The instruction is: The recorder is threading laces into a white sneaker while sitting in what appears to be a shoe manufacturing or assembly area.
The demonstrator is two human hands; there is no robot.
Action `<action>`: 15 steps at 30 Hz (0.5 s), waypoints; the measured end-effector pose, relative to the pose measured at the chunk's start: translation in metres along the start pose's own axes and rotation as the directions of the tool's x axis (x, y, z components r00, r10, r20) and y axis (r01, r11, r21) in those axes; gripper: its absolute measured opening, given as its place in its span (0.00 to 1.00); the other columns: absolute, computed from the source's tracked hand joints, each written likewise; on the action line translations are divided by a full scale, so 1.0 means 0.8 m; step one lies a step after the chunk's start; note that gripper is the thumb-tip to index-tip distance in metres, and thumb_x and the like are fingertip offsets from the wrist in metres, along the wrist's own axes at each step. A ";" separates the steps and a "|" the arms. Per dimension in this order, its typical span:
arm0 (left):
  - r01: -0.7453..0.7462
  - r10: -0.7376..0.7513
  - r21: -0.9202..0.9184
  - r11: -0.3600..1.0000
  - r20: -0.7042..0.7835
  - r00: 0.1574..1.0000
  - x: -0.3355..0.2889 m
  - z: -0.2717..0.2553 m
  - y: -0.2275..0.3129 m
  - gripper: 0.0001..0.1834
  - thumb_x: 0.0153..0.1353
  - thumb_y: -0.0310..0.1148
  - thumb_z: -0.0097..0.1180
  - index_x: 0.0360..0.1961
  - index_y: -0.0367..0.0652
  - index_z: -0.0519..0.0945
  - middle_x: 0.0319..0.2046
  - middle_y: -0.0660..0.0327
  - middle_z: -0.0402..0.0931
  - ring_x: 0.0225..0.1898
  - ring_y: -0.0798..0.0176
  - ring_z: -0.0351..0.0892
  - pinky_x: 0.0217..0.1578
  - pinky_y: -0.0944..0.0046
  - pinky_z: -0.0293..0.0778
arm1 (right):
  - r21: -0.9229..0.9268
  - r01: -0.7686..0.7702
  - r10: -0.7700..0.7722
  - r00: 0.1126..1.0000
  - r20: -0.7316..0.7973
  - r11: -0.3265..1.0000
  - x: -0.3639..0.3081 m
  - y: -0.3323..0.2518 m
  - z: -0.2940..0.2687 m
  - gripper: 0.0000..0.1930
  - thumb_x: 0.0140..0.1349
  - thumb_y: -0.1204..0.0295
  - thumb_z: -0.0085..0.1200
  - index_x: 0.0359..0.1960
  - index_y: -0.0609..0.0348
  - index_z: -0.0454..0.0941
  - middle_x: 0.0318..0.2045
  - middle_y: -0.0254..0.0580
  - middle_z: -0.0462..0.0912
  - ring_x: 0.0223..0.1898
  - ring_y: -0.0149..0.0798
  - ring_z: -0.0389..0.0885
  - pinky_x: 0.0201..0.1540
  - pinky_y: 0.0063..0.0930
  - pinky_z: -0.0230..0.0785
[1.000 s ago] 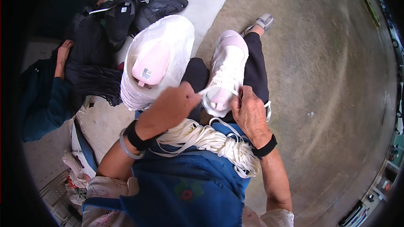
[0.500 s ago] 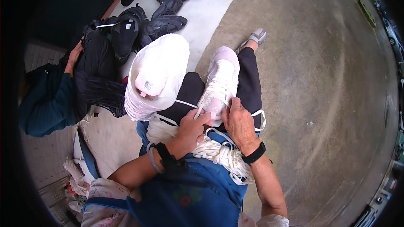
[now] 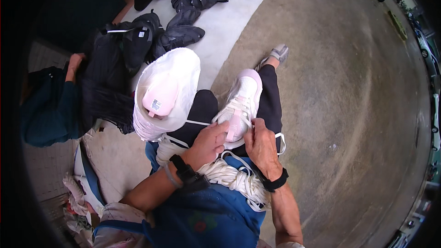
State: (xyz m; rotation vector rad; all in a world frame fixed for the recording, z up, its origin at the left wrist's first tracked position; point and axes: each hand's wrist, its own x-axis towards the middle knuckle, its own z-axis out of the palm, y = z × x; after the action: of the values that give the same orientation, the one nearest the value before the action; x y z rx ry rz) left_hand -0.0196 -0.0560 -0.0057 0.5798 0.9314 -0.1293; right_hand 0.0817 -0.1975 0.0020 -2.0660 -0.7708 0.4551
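A white-and-pink sneaker (image 3: 246, 90) lies on my lap, its toe pointing away from me. White laces cross its front above a pink tongue. My left hand (image 3: 209, 142) is closed at the left side of the opening, where a lace runs into its fingers. Opposite it, my right hand (image 3: 262, 144) pinches at the lace on the right edge; its fingertips are partly hidden. Beneath both hands a thick bundle of white shoelaces (image 3: 234, 171) rests on my blue apron (image 3: 206, 206).
Left of the sneaker stands a stack of white-and-pink shoe uppers (image 3: 183, 71). Black shoes (image 3: 181, 34) lie on a pale sheet (image 3: 243, 2) beyond. A co-worker's hand (image 3: 75, 62) is beside black laces (image 3: 108, 103) at far left. Concrete floor (image 3: 330, 87) extends right.
The sneaker's toe has dropped nearer and its tongue shows more plainly. Both hands stay at the opening, shifted slightly. The co-worker's hand has moved left.
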 end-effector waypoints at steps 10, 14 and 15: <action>-0.063 0.020 0.324 0.944 0.135 0.991 -0.052 -0.017 0.033 0.10 0.70 0.39 0.45 0.39 0.45 0.74 0.15 0.77 0.53 0.13 0.82 0.49 0.11 0.77 0.49 | 0.037 -0.191 0.184 0.971 0.151 0.981 0.003 -0.015 -0.019 0.14 0.62 0.73 0.55 0.45 0.71 0.71 0.28 0.61 0.81 0.31 0.57 0.83 0.33 0.40 0.74; -0.031 0.030 0.420 0.907 0.010 1.000 -0.073 -0.031 0.071 0.12 0.71 0.40 0.44 0.32 0.46 0.72 0.15 0.78 0.52 0.14 0.83 0.48 0.12 0.78 0.49 | 0.065 -0.058 0.051 0.993 0.106 0.996 0.010 -0.002 -0.028 0.04 0.61 0.78 0.53 0.36 0.66 0.77 0.31 0.55 0.81 0.33 0.55 0.82 0.36 0.38 0.75; -0.069 0.075 0.411 0.909 0.002 0.997 -0.076 -0.041 0.078 0.14 0.71 0.42 0.45 0.30 0.47 0.71 0.16 0.78 0.53 0.14 0.83 0.49 0.12 0.78 0.50 | 0.061 -0.060 0.053 0.993 0.108 0.996 0.012 0.000 -0.032 0.04 0.61 0.78 0.53 0.36 0.66 0.77 0.31 0.55 0.81 0.33 0.55 0.82 0.36 0.38 0.75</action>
State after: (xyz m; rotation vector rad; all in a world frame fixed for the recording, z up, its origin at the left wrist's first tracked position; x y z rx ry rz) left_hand -0.0579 0.0052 0.0535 1.0068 0.8990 -0.2596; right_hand 0.1033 -0.2061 0.0160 -2.0204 -0.7514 0.6175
